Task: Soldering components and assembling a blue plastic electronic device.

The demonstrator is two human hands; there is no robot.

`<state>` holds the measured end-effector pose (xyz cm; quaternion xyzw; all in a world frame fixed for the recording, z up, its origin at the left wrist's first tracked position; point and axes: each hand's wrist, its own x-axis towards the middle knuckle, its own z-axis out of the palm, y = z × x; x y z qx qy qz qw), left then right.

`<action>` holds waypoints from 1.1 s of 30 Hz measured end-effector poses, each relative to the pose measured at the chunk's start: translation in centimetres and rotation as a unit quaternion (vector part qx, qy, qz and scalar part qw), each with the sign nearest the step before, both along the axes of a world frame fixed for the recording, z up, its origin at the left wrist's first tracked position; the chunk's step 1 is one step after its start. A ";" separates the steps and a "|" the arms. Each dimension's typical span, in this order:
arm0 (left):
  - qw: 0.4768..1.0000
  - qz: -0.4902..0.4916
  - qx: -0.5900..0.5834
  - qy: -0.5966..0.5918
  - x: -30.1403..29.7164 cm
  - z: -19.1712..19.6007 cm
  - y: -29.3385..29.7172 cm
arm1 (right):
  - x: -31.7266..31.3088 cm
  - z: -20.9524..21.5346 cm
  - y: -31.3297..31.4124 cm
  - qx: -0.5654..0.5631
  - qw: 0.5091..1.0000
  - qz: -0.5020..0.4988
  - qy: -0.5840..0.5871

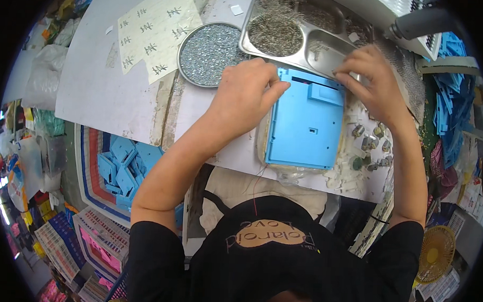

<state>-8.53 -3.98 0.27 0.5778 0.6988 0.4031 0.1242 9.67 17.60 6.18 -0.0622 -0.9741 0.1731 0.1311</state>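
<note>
Fitting small parts to the blue plastic housing (306,121) lying flat on the desk (121,99) between both hands: left hand (246,92) curled on its top-left corner, right hand (369,75) pinching at its top-right edge beside the steel tray (330,53), grip contents unclear, fine alignment likely needed next.
</note>
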 end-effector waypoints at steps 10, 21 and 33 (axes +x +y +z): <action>0.994 -0.003 -0.024 0.103 0.0 0.2 1.1 | 0.8 -1.0 -0.1 0.046 0.997 -0.018 -0.057; 0.996 -0.004 -0.045 0.070 0.2 0.2 1.1 | -2.3 1.7 1.9 0.019 0.993 0.032 -0.110; 0.996 0.043 -0.006 -0.077 1.1 -1.5 0.5 | -18.5 -3.0 -5.2 0.069 0.974 0.190 -0.103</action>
